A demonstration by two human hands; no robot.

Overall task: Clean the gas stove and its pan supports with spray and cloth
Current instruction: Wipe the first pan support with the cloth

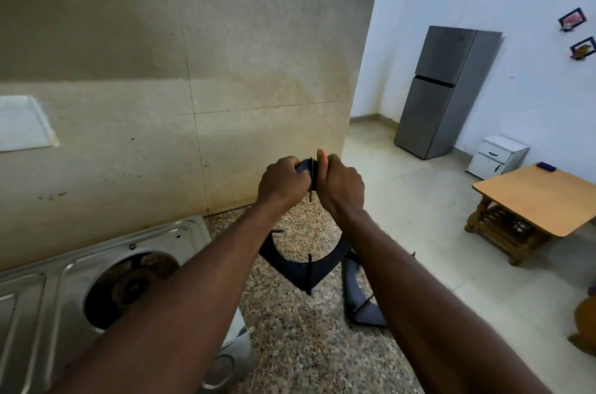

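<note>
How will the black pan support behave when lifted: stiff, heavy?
Probably stiff: the pan support holds its shape hanging from the left hand and right hand. Likely heavy for its size: two hands carry it. Thin prongs may snag.

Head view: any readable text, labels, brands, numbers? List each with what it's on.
No readable text anywhere.
Grey two-door fridge: small mark near the door top, too blurred to read.
Two dark-framed wall pictures: too small to read.
Stainless steel gas stove, black metal pan support: no markings visible.
</note>
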